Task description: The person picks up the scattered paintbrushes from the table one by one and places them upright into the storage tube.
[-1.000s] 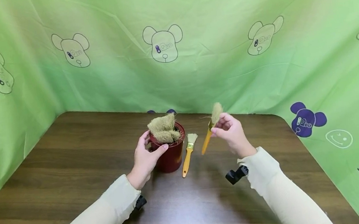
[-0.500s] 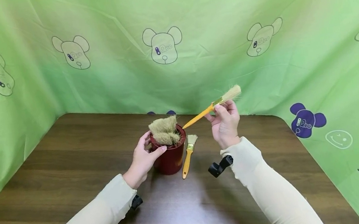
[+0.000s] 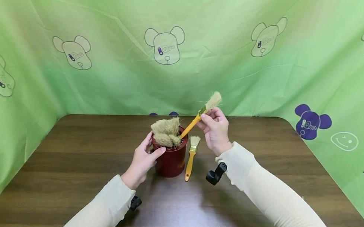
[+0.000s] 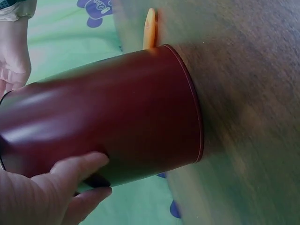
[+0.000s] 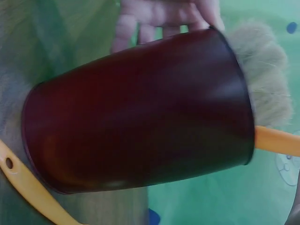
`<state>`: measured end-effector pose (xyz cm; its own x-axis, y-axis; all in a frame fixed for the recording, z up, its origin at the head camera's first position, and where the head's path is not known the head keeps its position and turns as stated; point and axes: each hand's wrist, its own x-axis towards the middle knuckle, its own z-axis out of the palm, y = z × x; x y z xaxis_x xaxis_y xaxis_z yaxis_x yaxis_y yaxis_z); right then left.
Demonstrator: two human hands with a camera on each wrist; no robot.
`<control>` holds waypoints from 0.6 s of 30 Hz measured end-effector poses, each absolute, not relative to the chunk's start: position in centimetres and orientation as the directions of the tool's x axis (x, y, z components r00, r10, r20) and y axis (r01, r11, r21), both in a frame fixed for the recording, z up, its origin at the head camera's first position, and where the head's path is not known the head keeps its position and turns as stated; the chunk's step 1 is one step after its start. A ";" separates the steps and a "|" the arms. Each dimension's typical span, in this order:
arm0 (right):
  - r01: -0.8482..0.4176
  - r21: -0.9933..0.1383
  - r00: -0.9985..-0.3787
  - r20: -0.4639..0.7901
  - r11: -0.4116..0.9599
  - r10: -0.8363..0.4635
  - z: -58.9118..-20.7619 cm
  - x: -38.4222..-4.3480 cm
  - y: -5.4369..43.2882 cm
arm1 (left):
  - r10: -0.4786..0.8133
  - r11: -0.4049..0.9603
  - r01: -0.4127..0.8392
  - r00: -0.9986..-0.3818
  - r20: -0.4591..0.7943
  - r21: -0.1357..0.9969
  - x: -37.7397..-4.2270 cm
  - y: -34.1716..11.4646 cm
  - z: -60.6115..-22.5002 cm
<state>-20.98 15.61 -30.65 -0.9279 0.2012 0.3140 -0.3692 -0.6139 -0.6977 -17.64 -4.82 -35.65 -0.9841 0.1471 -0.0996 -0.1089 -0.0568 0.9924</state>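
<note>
A dark red round container (image 3: 171,163) stands upright on the table, with several pale bristle heads (image 3: 166,130) sticking out of its top. My left hand (image 3: 141,161) grips it at the left, thumb at the rim and fingers around the far side. In my right hand (image 3: 215,130) is a paintbrush (image 3: 191,126) with an orange handle, pinched near its metal band. Its bristles point up and right, and the handle's end dips inside the right rim. The right wrist view shows that orange handle (image 5: 277,139) at the mouth beside the bristles.
Another orange-handled paintbrush (image 3: 191,161) lies on the wooden table (image 3: 82,158) just right of the container, bristles away from me. Green printed cloth (image 3: 213,31) hangs around the back and sides of the table.
My right hand has turned the paintbrush to point its handle left and down, then carried it left until the handle's end entered the container. The left hand has stayed on the container.
</note>
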 end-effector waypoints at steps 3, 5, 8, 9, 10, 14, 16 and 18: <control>-0.339 -0.735 -0.940 0.294 -0.587 0.175 -31.0 -20.9 15.2 | 0.168 -0.084 -0.125 -0.980 -0.110 0.989 -17.7 -4.9 -35.6; -0.318 -0.754 -0.947 0.282 -0.574 0.155 -31.1 -20.8 15.1 | 0.167 -0.097 -0.134 -0.979 -0.116 0.986 -17.7 -5.0 -35.5; -0.305 -0.776 -0.951 0.282 -0.552 0.129 -31.3 -20.8 14.9 | 0.159 -0.106 -0.136 -0.980 -0.119 0.985 -17.7 -5.0 -35.4; -0.308 -0.783 -0.950 0.288 -0.540 0.124 -31.4 -20.8 14.8 | 0.157 -0.107 -0.136 -0.980 -0.119 0.985 -17.7 -5.0 -35.4; -0.320 -0.793 -0.946 0.302 -0.519 0.121 -31.5 -20.8 14.8 | 0.157 -0.109 -0.134 -0.981 -0.116 0.985 -17.7 -5.0 -35.4; -0.367 -0.849 -0.928 0.365 -0.381 0.081 -31.9 -20.8 14.6 | 0.161 -0.118 -0.126 -0.981 -0.106 0.985 -17.7 -5.0 -35.5; -0.353 -0.865 -0.931 0.363 -0.355 0.043 -32.0 -20.7 14.6 | 0.158 -0.114 -0.120 -0.982 -0.101 0.986 -17.7 -4.9 -35.6; -0.293 -0.871 -0.949 0.314 -0.395 0.013 -32.0 -20.6 14.6 | 0.154 -0.105 -0.117 -0.983 -0.100 0.988 -17.7 -4.8 -35.6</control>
<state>-20.61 14.58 -31.99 -0.9494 0.0129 0.3139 -0.2932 -0.3950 -0.8706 -17.72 -4.81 -35.64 -0.9830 0.1536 -0.1003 -0.1172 -0.1052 0.9875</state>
